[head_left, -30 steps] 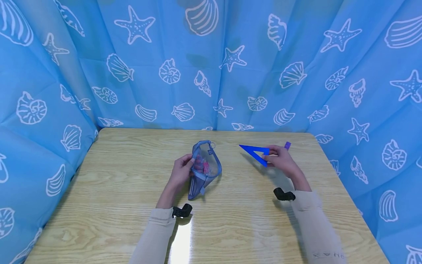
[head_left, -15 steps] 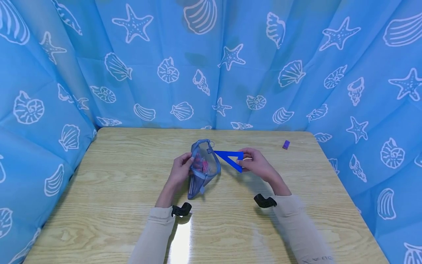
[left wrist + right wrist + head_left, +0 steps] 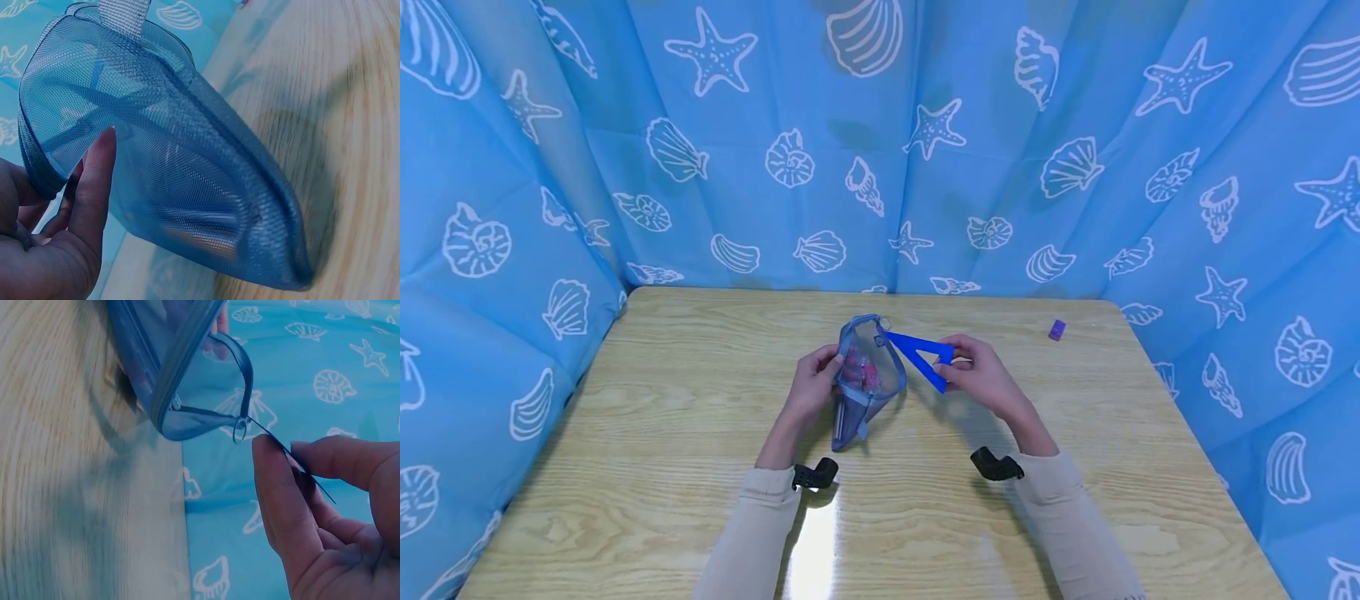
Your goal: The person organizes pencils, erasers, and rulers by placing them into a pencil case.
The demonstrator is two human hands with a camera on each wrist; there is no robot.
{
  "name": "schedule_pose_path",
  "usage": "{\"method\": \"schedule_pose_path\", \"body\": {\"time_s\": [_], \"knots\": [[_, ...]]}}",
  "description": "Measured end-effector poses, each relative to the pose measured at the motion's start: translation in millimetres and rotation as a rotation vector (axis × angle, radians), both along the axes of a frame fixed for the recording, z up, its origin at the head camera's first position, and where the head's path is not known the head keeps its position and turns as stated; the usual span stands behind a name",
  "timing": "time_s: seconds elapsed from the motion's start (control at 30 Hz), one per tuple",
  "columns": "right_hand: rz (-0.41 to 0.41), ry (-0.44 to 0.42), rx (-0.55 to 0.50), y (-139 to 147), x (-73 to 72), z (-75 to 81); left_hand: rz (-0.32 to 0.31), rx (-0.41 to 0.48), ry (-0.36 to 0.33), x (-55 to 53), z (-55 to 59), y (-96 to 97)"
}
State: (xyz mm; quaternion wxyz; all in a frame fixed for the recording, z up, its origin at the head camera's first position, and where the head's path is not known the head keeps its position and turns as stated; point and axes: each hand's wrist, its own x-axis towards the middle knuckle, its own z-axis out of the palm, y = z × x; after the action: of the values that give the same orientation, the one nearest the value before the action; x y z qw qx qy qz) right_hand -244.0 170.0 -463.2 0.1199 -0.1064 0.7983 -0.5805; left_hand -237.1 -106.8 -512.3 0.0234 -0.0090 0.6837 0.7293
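A blue-grey mesh zip pouch stands tilted near the middle of the table, its mouth wide apart. My left hand pinches the pouch's left rim between thumb and fingers. Pink and red items show inside, too blurred to name. In the left wrist view the mesh side fills most of the picture. My right hand pinches a blue set square by its short side. Its sharp tip points left and meets the pouch's right rim beside the zip ring; whether they touch I cannot tell.
A small purple block lies at the back right of the wooden table. A blue curtain with white shell prints hangs behind and along both sides. Each wrist wears a black camera mount.
My right hand has carried the set square leftward to the pouch's rim, uncovering the purple block. Over the last half second it barely moved. The left hand keeps its hold on the pouch.
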Motion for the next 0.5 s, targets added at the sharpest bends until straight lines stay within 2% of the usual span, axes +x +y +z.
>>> {"method": "schedule_pose_path", "body": {"time_s": [0.2,0.5], "knots": [[0.050,-0.032,0.031,-17,-1.5,1.8,0.005,-0.008,0.008,-1.6,-1.6,0.5],[0.023,-0.014,0.070,-60,-10.6,-9.2,-0.006,-0.019,-0.001,0.1,-1.6,2.5]]}}
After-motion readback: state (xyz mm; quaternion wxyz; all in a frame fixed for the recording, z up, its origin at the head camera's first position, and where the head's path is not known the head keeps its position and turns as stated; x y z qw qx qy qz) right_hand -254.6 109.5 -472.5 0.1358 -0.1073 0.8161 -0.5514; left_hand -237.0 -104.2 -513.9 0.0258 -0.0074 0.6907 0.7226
